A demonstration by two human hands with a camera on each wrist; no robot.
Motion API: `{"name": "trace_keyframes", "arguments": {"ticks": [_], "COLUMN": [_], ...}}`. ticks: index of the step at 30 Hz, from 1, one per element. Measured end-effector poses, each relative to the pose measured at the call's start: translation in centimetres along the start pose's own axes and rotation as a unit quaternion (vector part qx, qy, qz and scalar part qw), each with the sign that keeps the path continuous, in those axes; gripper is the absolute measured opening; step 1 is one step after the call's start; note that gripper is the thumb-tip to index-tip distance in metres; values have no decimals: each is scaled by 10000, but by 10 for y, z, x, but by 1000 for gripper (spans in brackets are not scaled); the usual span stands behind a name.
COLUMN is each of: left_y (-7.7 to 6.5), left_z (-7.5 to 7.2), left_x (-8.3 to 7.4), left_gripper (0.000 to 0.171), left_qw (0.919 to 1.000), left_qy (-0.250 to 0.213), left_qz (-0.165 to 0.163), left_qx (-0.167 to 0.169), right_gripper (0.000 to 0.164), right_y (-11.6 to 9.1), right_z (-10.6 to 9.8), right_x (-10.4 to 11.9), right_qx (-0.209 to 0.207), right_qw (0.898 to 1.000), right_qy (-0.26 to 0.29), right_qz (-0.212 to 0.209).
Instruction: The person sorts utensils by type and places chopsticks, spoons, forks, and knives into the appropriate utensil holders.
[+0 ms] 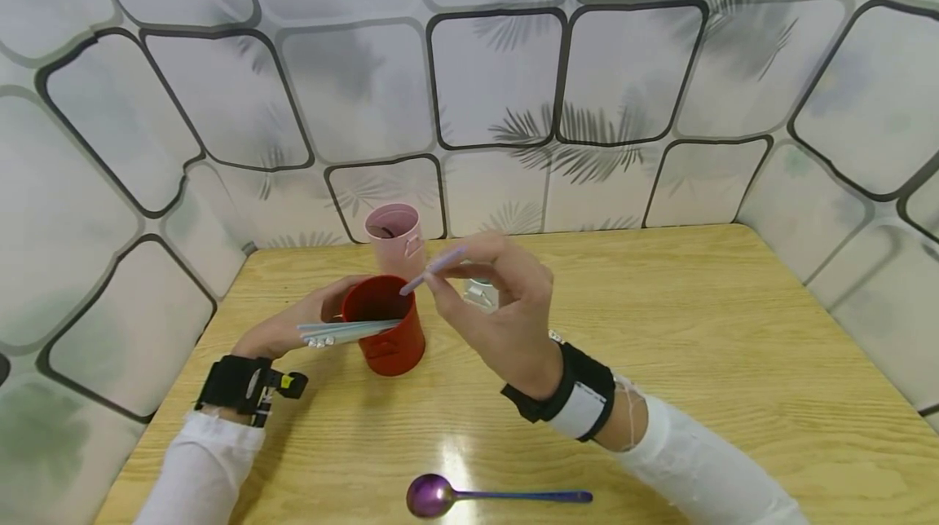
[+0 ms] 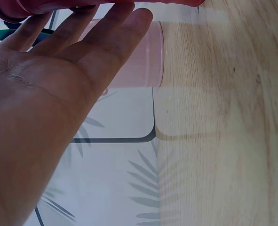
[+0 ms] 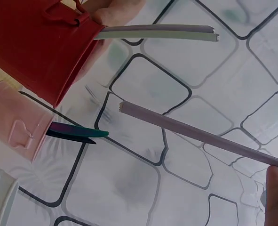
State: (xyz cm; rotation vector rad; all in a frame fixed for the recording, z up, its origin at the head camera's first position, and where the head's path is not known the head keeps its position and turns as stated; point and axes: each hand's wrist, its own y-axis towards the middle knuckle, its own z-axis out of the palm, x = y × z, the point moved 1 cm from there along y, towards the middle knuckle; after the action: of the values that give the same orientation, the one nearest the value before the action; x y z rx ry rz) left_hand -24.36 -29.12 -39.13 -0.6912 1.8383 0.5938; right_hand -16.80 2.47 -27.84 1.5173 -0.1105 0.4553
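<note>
My left hand [image 1: 315,317] holds the red metal bucket [image 1: 399,350] from its left and far side. In the left wrist view its fingers [image 2: 108,52] reach up to the bucket's wall. Several pale blue and green straws [image 1: 348,331] lean out of the bucket over its left rim. Thumb and fingertips of my right hand [image 1: 506,305] pinch a light purple straw [image 1: 433,271], which slants down to the left with its lower end over the bucket's mouth. The right wrist view shows that purple straw [image 3: 195,134] along much of its length.
Behind the red bucket stands a pink bucket [image 1: 396,252] with dark, shiny utensil handles [image 3: 75,132] in it. A clasped jar [image 1: 480,294] is partly hidden by my right hand. Near the front edge lies a purple spoon [image 1: 433,496] on the wooden table [image 1: 697,329]. Patterned walls enclose the table.
</note>
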Motion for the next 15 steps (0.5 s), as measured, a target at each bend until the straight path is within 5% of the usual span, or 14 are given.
{"name": "trace_keyframes", "arguments": {"ticks": [15], "left_y": [-1], "left_z": [1], "left_x": [0], "left_gripper": [82], "left_qw": [9998], "left_qy": [115], "left_qz": [-145], "left_qx": [-80], "right_gripper": [27], "right_y": [-27], "right_z": [14], "right_x": [-23], "right_qx": [982], "right_qw": [9941], "right_qy": [-173], "right_qz": [437]}}
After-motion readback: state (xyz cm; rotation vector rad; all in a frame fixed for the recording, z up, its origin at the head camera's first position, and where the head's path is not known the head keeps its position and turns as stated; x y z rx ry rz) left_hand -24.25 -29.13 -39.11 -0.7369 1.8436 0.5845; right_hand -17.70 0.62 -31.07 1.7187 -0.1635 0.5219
